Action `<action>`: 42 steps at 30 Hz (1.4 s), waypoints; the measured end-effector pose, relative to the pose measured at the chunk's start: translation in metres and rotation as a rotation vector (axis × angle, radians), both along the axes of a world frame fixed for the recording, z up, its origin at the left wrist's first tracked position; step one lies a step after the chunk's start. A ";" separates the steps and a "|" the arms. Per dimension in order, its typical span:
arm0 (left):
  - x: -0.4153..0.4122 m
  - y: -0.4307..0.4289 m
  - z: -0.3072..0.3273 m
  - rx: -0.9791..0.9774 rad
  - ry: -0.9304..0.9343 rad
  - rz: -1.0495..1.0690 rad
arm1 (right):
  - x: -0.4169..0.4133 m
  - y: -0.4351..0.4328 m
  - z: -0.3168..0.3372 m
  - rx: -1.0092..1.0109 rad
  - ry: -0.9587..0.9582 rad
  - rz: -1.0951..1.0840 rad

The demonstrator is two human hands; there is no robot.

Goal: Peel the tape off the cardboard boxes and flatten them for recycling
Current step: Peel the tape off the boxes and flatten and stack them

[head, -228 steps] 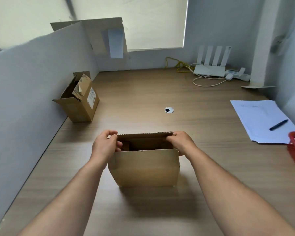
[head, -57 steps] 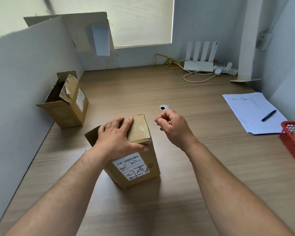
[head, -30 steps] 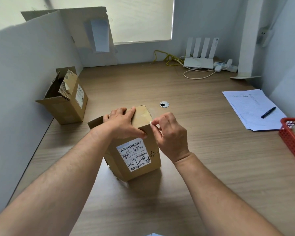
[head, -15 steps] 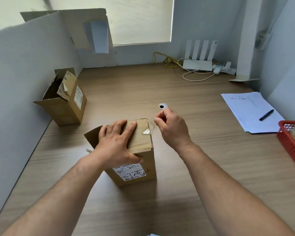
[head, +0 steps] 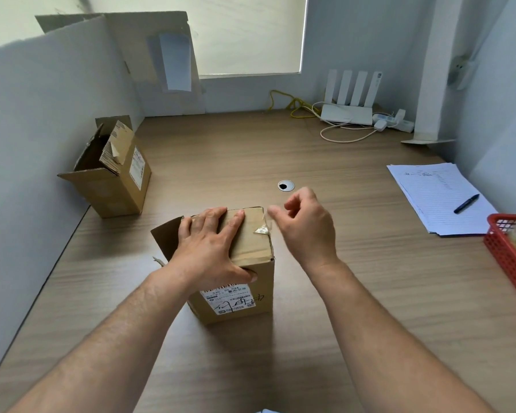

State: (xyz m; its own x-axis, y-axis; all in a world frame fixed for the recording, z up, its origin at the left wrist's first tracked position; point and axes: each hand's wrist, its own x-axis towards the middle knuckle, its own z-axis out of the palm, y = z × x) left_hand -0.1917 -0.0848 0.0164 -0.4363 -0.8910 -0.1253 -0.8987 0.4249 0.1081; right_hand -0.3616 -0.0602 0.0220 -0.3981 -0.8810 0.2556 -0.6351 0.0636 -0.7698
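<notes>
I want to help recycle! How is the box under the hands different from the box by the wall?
The near box is closed on top, pressed by the left hand; the far box has its top flaps open. The near box has tape lifted at a corner, pinched by the right hand; no hand touches the far box. Both are brown cardboard with white labels.

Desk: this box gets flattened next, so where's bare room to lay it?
Widest bare desk lies right of the taped box, up to the papers and red basket. Also free: the stretch between the cable hole and router. Tighter along the left wall by the open box.
</notes>
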 end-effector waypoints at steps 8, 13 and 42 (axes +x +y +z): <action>0.004 0.004 0.001 0.013 0.003 -0.003 | -0.013 -0.006 0.010 0.110 -1.033 0.119; 0.004 0.003 0.002 0.014 0.004 0.003 | -0.021 -0.005 0.013 0.044 -0.484 0.085; 0.008 0.012 -0.011 -0.065 0.136 0.097 | 0.005 0.002 0.001 0.237 -0.383 0.208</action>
State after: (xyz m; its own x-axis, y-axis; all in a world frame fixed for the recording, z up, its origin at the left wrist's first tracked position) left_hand -0.1834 -0.0725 0.0055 -0.3572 -0.9339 -0.0119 -0.9148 0.3473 0.2061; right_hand -0.3566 -0.0583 0.0227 -0.2340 -0.9679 -0.0914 -0.3268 0.1669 -0.9302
